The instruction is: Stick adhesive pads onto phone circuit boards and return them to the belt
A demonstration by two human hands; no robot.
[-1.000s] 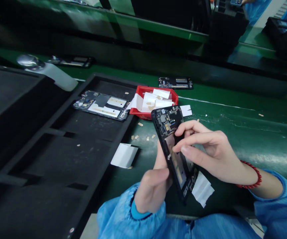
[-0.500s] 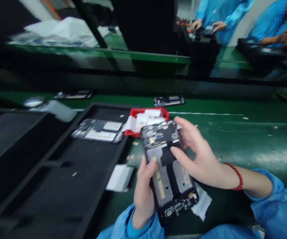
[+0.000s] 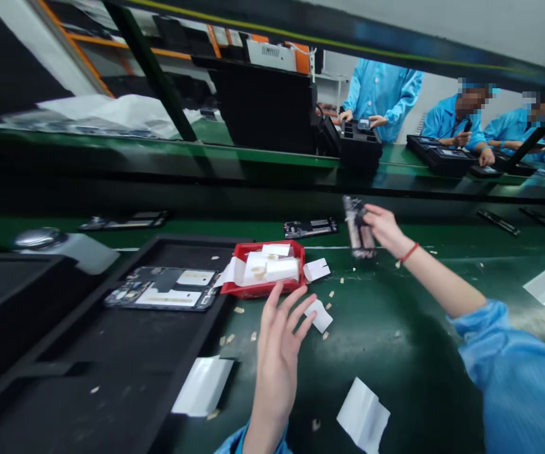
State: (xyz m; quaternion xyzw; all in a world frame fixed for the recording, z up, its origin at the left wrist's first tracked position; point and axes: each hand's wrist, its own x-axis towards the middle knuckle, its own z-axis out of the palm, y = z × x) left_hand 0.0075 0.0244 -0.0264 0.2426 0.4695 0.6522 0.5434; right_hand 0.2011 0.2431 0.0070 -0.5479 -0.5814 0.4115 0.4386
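Left hand (image 3: 278, 356), foreground: grip spread apart. Red bin (image 3: 250, 291), at that hand's twelve o'clock: holds white papers (image 3: 282, 270). Right hand (image 3: 386, 229), beyond, at one o'clock: grip clamps blurred phone chassis (image 3: 355, 231) above bench (image 3: 424, 328).

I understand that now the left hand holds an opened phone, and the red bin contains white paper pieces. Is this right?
Not quite: it is the right hand that holds the opened phone, as the head view shows; the left hand is spread open with nothing in it. The red bin does contain white paper pieces.
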